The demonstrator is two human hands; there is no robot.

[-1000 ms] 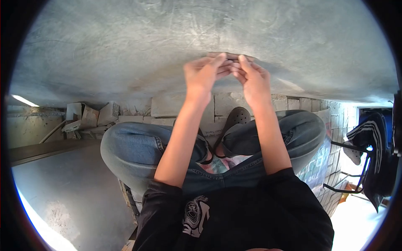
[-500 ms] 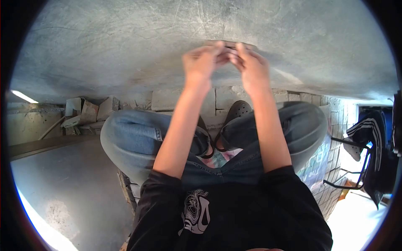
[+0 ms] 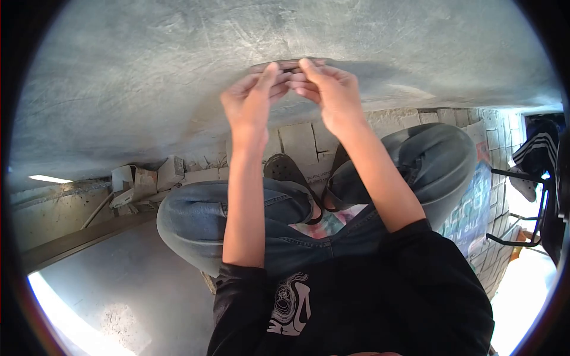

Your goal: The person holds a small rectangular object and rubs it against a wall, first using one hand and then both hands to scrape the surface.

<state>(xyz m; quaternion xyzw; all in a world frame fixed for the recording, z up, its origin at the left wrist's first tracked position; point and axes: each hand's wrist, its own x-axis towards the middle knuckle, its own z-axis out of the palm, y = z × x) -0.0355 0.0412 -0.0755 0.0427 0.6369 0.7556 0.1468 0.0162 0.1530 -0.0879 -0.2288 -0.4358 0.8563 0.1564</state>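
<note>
A thin brownish strip (image 3: 290, 63) runs level in front of the grey wall-like surface (image 3: 178, 35). My left hand (image 3: 250, 95) pinches its left part, thumb on the near side and fingers bent behind. On the right part, my right hand (image 3: 328, 89) has the same kind of pinch. The fingertips of both hands come close together just below the strip's middle. What the strip is made of, and whether it touches the grey surface, I cannot tell.
Broken blocks (image 3: 145, 181) lie to the left, by a ledge (image 3: 77, 240). Below are my bent knees in jeans (image 3: 427, 160) and a dark clog (image 3: 285, 169). At the right is a black metal frame (image 3: 516, 242) with dark striped cloth (image 3: 537, 148).
Both hands and the strip have shifted left in the view. The view itself has turned a little, and the hands look less blurred. Both hands still grip the strip.
</note>
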